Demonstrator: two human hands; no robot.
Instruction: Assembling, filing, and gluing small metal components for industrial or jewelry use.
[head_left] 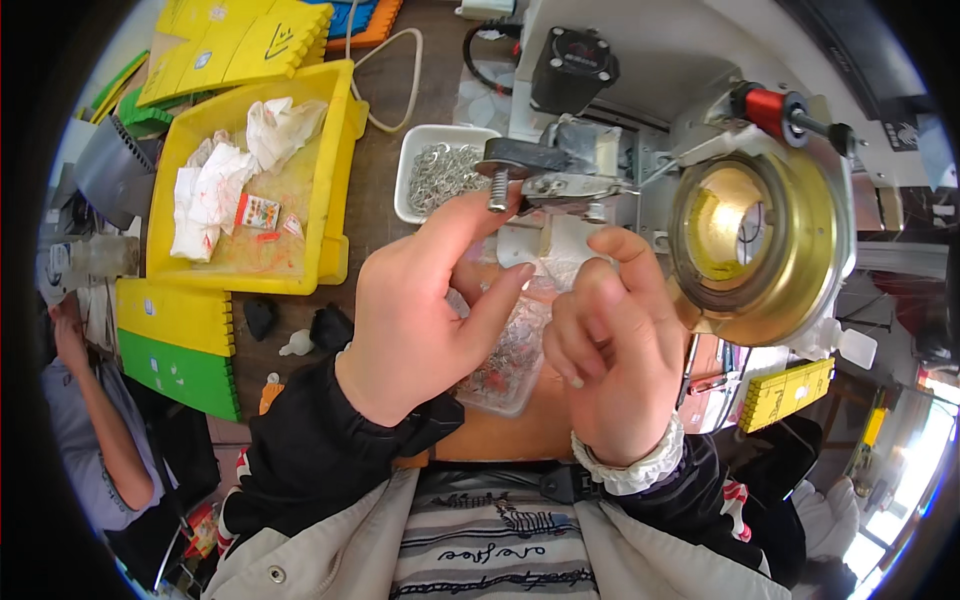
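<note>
My left hand (pixel 415 310) reaches up to a small metal clamp (pixel 575 187) on a bench machine. Its index fingertip is by the clamp's upright spring (pixel 498 190), partly hidden there, and the thumb points right, apart from the index finger. My right hand (pixel 625 350) is raised just right of it with the fingers curled in; whatever they hold, if anything, is too small to make out. Below and between the hands lies a clear plastic box (pixel 510 375) of small metal pieces. A white tray (pixel 405 185) with many small metal rings stands beyond my left hand.
Right of my hands sits a large brass-coloured round machine part (pixel 815 250). A yellow bin (pixel 345 180) with crumpled white tissues stands left, near yellow and green boards (pixel 175 365). Another person's arm (pixel 110 430) shows at far left. A black motor (pixel 575 70) is at the back.
</note>
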